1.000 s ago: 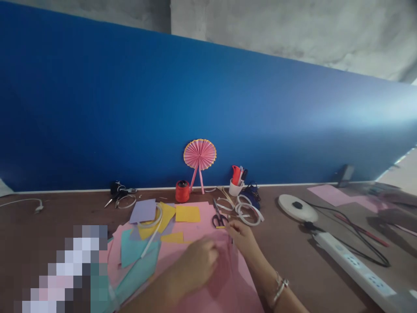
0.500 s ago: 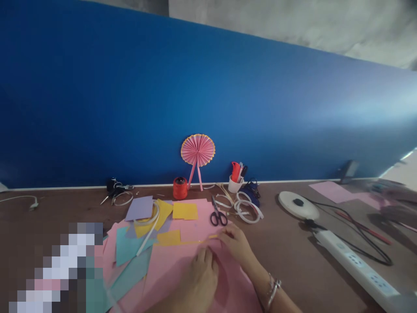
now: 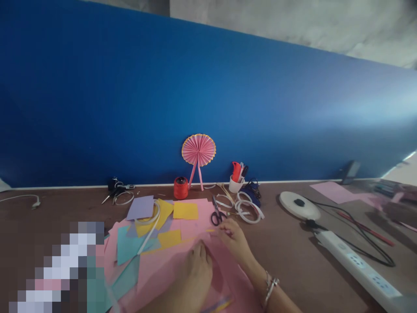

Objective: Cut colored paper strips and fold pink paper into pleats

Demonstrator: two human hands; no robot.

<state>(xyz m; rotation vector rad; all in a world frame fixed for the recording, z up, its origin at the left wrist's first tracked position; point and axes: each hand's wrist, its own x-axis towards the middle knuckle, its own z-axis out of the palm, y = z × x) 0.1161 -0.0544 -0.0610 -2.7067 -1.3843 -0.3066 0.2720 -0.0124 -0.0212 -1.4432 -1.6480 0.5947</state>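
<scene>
A pink paper sheet [image 3: 163,269] with a thin yellow edge lies slanted in front of me, on top of other pink sheets. My left hand [image 3: 197,269] rests on it near that edge, its fingers bent and close together on the paper. At the far right end of the edge, my right hand [image 3: 236,243] has thumb and fingers pinched at the sheet's yellow-edged corner. The fingertips partly hide the corner. Black-handled scissors [image 3: 217,217] lie just beyond my right hand. Yellow paper pieces [image 3: 169,238] and teal paper [image 3: 127,248] lie to the left.
A pleated pink fan [image 3: 198,150] leans against the blue panel [image 3: 130,87]. Beside it are a red thread spool [image 3: 180,188] and a white cup [image 3: 235,184] of pens. Coiled white strips [image 3: 249,213] lie behind my right hand. A power strip [image 3: 361,267] and cord reel lie to the right.
The pink sheet has turned: its left end is nearer me and its right end farther away. My left hand has shifted slightly left. A blurred yellow strip now shows near the bottom.
</scene>
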